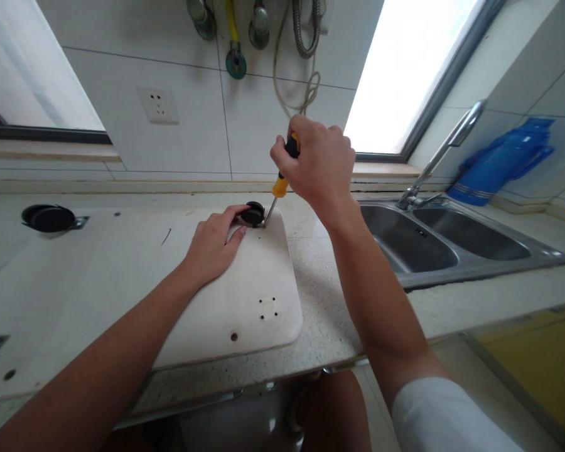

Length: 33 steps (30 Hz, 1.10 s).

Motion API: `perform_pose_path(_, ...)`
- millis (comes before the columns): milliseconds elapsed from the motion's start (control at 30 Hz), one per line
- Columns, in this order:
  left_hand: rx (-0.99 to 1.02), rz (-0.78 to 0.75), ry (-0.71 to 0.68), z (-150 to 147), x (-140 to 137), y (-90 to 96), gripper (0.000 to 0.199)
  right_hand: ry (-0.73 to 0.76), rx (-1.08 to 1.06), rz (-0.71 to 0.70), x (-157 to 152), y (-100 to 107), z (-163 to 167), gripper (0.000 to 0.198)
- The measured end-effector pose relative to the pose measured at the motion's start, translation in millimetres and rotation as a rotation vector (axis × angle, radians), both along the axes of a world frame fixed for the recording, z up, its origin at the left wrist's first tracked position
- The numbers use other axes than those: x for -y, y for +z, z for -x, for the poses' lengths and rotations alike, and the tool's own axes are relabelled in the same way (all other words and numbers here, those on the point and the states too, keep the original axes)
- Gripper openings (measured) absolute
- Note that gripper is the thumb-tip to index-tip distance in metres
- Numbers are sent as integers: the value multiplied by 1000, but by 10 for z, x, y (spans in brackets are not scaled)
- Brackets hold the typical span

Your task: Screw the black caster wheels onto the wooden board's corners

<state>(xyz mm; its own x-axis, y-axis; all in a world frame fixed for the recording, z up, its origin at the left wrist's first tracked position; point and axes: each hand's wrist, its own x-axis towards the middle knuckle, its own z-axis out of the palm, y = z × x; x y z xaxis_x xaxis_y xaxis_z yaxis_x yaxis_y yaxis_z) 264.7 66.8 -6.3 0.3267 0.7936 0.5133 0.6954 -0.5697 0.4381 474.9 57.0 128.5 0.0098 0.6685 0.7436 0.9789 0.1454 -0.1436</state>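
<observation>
My right hand (321, 164) is wrapped round the yellow and black handle of a screwdriver (280, 186). The screwdriver leans, its tip down at the base of a black caster wheel (253, 214). My left hand (216, 243) grips that caster from the left between thumb and fingers. The caster sits near the far right corner of a white board (207, 333) lying flat on the counter. A second black caster (51, 218) stands on a metal plate at the board's far left. Several small screw holes (268, 307) mark the near right corner.
A double steel sink (456, 238) with a chrome faucet (445, 154) is set in the speckled counter (320, 307) on the right. Behind it leans a blue thermos jug (503, 160). Pipe valves (258, 26) and a power socket (158, 105) are on the tiled wall.
</observation>
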Motion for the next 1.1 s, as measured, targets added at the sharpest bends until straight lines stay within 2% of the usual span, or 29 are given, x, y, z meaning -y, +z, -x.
perform_pose_path(333,0,9,15,0,-1,-10,47,-11,-78,-21,21,70,-67,24)
perform_pose_path(600,2,-5,7,4,-9,-22,47,39,-153,-73,-101,-25,-40,19)
perform_pose_path(867,7,6,11,-7,-1,-19,46,36,-158,-100,-41,42,-85,22)
perform_pose_path(1100,-8,8,18,-4,-2,-19,47,35,-153,-97,-152,-26,-106,19)
